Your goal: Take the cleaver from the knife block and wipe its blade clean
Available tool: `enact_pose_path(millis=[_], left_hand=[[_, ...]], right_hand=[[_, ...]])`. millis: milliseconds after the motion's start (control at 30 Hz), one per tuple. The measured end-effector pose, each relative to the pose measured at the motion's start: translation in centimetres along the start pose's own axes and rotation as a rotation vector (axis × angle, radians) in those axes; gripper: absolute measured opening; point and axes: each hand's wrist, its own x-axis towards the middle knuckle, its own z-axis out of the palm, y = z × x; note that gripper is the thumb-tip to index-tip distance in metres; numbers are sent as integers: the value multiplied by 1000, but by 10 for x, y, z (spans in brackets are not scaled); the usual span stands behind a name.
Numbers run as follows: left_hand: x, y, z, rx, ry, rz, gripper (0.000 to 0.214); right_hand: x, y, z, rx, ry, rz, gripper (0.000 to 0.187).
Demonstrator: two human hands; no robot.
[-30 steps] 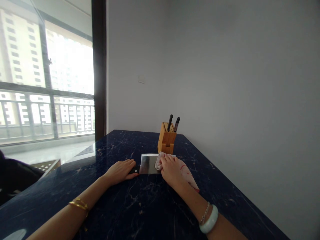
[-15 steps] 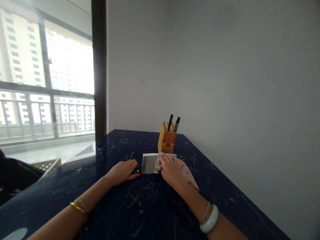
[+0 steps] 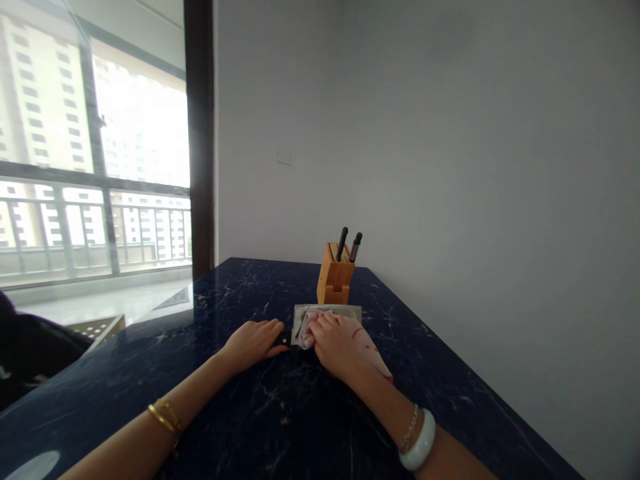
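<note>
In the head view, both forearms reach in from the lower corners and slant forward, drawing towards each other over the surface (image 3: 283, 413). The left arm, with a gold bangle (image 3: 161, 419) near the wrist, stretches up and to the right; its left hand (image 3: 254, 343) is palm down and low, fingers curled around the black handle (image 3: 285, 338) of a cleaver (image 3: 299, 317), thumb along the near side. The right arm, wearing a thin chain (image 3: 411, 425) and a pale bangle (image 3: 420, 443), angles up and to the left. Its right hand (image 3: 334, 341) is palm down with bent fingers, pressing and grasping a pinkish-white cloth (image 3: 369, 349) with red marks.

The cleaver lies flat, its handle end in the left hand and its broad blade stretching right, beneath the cloth and the right hand. Bare metal shows as a strip beside the handle and along the far edge; the rest of the blade is hidden. The cloth bunches at the right fingertips and trails off to the right, past the wrist.

Just beyond the blade stands a wooden knife block (image 3: 334, 275), with two dark-handled tools (image 3: 342, 245) upright in its slots, leaning slightly to the right.
</note>
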Motion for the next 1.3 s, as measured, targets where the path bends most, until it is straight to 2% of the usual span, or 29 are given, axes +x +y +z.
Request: enact_pose_path(millis=[133,233,333,567,700,900,1133,1300], left_hand=[[1,5,0,-2,-8,0,44],[2,10,0,-5,-11,-1,45],[3,14,0,-12,-17,-3,47],[3,16,-2,-33,-23,-9,45],[3,17,-3,-35,-24,-8,43],[5,17,-3,-16,-33,0,44],[4,16,-2,3,-32,11,43],[6,17,-2,31,-21,12,43]], right_hand=[[1,14,2,-27,49,111,23],[1,22,3,-20,58,126,23],[2,17,3,-4,49,81,22],[4,-6,2,-5,-16,-124,25],[2,0,-5,-61,-59,-90,23],[1,5,-6,-81,-53,-37,29],[-2,-8,-5,-23,-102,-168,25],[-1,2,-6,-59,-74,-86,28]])
